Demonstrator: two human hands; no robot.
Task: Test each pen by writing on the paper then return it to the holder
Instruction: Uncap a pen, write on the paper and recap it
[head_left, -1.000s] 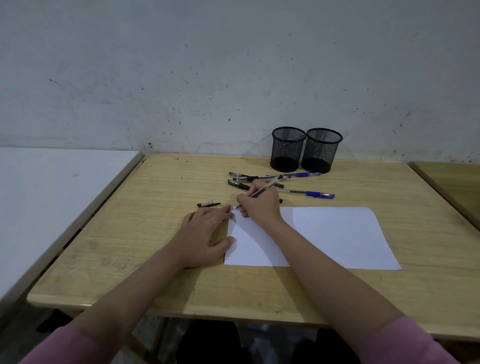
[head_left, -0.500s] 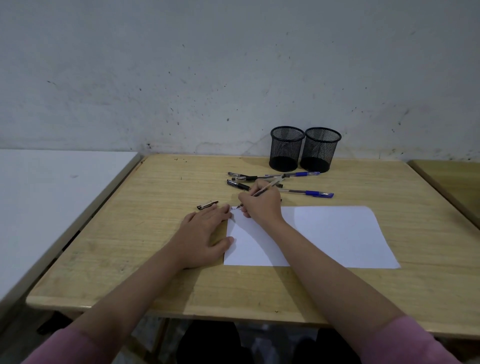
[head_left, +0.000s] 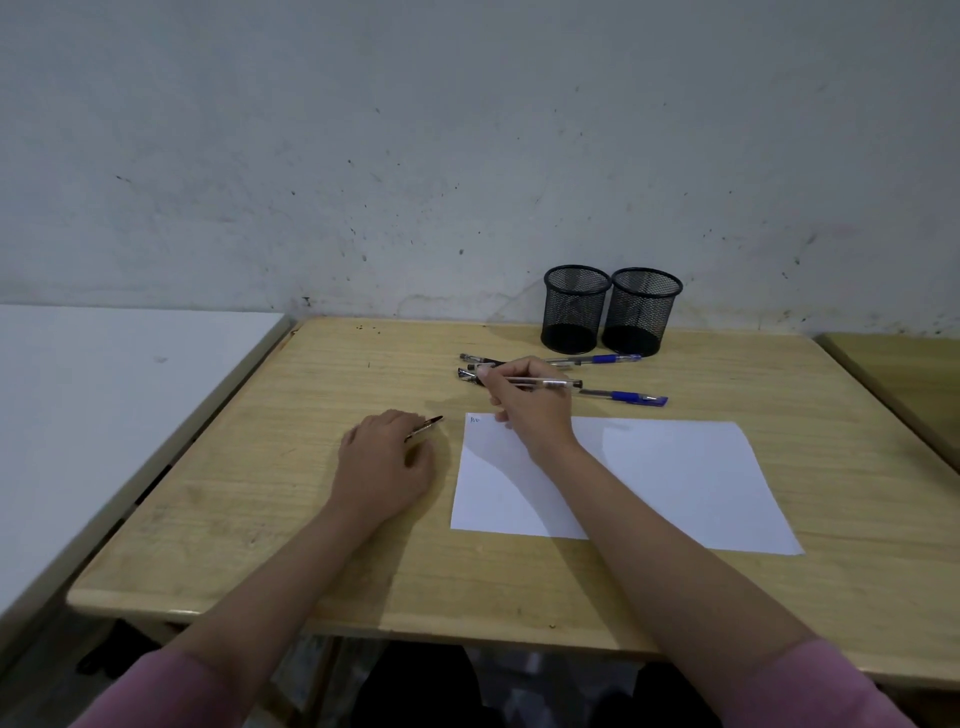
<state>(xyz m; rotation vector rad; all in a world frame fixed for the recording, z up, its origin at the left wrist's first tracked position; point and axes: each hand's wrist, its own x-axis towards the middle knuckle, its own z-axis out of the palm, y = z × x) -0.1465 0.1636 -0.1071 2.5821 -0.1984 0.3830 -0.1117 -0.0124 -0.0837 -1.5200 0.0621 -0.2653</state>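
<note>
A white sheet of paper (head_left: 649, 478) lies on the wooden desk (head_left: 260, 493), with a small scribble (head_left: 474, 419) in its top left corner. My right hand (head_left: 524, 402) is lifted just beyond that corner, shut on a clear-barrelled pen (head_left: 550, 384) held level. My left hand (head_left: 387, 457) rests on the desk left of the paper, its fingers closed on a dark pen cap (head_left: 426, 428). Several more pens (head_left: 618, 397) lie between the paper and two black mesh holders (head_left: 575, 309), (head_left: 644, 312) at the back.
A white table (head_left: 93, 405) adjoins the desk on the left. Another wooden desk (head_left: 904, 384) stands at the right. A grey wall rises right behind the holders.
My right hand has lifted the pen off the paper's corner and turned it level. My left hand has left the paper's edge and closed on the cap beside it.
</note>
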